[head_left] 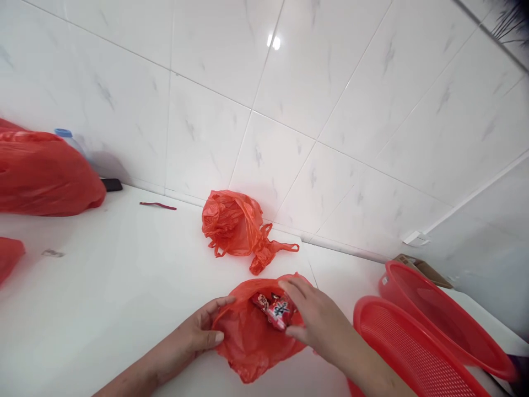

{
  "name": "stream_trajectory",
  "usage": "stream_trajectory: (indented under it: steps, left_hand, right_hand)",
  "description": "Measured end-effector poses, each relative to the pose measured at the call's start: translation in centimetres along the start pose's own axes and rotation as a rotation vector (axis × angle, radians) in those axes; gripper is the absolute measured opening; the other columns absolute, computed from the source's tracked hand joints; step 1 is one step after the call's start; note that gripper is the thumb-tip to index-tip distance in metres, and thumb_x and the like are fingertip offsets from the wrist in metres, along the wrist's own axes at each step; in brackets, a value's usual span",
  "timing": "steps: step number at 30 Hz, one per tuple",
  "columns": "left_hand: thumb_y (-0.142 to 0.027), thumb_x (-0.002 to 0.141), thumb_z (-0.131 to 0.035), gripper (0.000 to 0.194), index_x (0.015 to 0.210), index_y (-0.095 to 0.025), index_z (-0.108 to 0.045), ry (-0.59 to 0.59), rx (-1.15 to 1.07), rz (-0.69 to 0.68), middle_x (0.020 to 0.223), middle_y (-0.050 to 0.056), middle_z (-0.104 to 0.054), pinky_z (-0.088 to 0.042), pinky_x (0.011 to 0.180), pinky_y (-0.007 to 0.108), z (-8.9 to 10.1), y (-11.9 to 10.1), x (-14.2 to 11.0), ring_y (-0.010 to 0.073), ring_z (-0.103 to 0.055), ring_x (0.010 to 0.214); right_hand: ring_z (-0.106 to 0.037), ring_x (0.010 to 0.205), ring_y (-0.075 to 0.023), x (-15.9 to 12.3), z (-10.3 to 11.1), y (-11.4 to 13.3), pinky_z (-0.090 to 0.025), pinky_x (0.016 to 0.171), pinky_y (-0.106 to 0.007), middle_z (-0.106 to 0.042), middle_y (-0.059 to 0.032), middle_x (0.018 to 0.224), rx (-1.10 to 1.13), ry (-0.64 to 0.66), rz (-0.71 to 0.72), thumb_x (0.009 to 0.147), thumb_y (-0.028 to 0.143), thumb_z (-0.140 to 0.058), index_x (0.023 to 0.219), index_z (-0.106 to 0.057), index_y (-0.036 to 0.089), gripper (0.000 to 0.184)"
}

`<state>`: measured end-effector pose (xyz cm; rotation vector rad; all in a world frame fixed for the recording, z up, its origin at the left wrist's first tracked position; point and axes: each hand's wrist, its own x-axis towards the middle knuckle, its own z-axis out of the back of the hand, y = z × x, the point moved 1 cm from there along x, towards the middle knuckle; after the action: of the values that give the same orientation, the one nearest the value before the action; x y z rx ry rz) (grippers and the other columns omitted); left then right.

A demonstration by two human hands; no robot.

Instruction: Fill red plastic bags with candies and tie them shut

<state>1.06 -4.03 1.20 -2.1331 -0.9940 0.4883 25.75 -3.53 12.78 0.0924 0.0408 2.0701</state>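
Observation:
An opened red plastic bag (252, 344) lies on the white table in front of me. My left hand (202, 330) pinches its left rim, thumb and fingers on either side of the plastic. At the bag's right side, my right hand (316, 314) reaches in over the mouth, its fingers and thumb around a small red wrapped snack packet (281, 313) with a black character on it. Another red packet (261, 300) shows beside it inside the bag. Whatever lies deeper in the bag is hidden.
Behind the bag, a crumpled bunch of red bags (233, 223) rests near the tiled wall. Two red plastic baskets (407, 336) stand at right, a cardboard box (424, 270) behind them. At left are a full red bag (45, 176), a blue-capped bottle (64, 133), a black phone-like object (112, 184) and a dark red strip (157, 205).

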Motion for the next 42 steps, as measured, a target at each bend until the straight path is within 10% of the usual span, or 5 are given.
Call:
stream_trajectory:
  steps: [11, 16, 26, 31, 42]
  left_hand:
    - [-0.021, 0.074, -0.069, 0.056, 0.126, -0.026, -0.048, 0.014, -0.007, -0.024, 0.133, 0.009, -0.052, -0.038, 0.099, 0.046, 0.3, 0.3, 0.1, 0.0302, -0.054, 0.115]
    - [-0.031, 0.076, -0.067, 0.063, 0.132, -0.027, -0.039, -0.076, 0.111, 0.012, 0.13, 0.009, -0.052, -0.043, 0.091, 0.039, -0.3, 0.0, -0.2, 0.0271, -0.056, 0.109]
    - [-0.053, 0.062, -0.073, 0.102, 0.141, -0.023, -0.016, -0.469, 0.35, -0.01, 0.089, 0.005, -0.063, -0.04, 0.059, 0.026, -1.9, 4.1, -1.2, 0.0167, -0.055, 0.07]
    - [-0.042, 0.071, -0.071, 0.072, 0.132, -0.022, -0.037, -0.531, 0.341, -0.117, 0.078, -0.001, -0.059, -0.044, 0.073, 0.029, -3.2, -0.2, -0.6, 0.0159, -0.057, 0.075]
    - [-0.031, 0.077, -0.068, 0.028, 0.103, -0.024, -0.059, -0.549, 0.376, -0.443, 0.066, -0.004, -0.055, -0.045, 0.063, 0.019, -5.9, -9.4, -2.2, 0.009, -0.051, 0.064]
  right_hand:
    - [-0.038, 0.13, -0.0287, -7.5, -5.7, -0.7, -0.047, 0.095, -0.042, -0.032, -0.0088, 0.144, 0.029, -0.35, -0.316, 0.085, 0.041, -0.047, 0.139, -0.024, 0.031, 0.059]
    - [-0.022, 0.136, -0.0325, -5.7, -9.0, 0.2, -0.03, 0.105, -0.053, -0.018, -0.0132, 0.149, 0.302, -0.519, -0.682, 0.088, 0.047, -0.038, 0.141, -0.018, 0.021, 0.063]
    - [-0.04, 0.125, -0.0317, -0.9, -9.8, -4.8, -0.033, 0.101, -0.044, -0.04, -0.0133, 0.14, 0.705, -0.608, -0.749, 0.069, 0.038, -0.062, 0.142, -0.025, 0.019, 0.084]
    - [-0.063, 0.087, -0.0287, -0.8, -7.9, -4.9, -0.048, 0.078, -0.04, -0.069, -0.0096, 0.09, 1.143, -0.387, -0.675, 0.073, 0.044, -0.059, 0.104, -0.062, 0.013, 0.044]
    - [-0.061, 0.07, -0.0115, -7.2, -5.6, -3.0, -0.05, 0.065, -0.02, -0.067, 0.0016, 0.082, 1.857, -0.655, -0.552, 0.063, 0.029, -0.08, 0.085, -0.066, 0.027, 0.027]
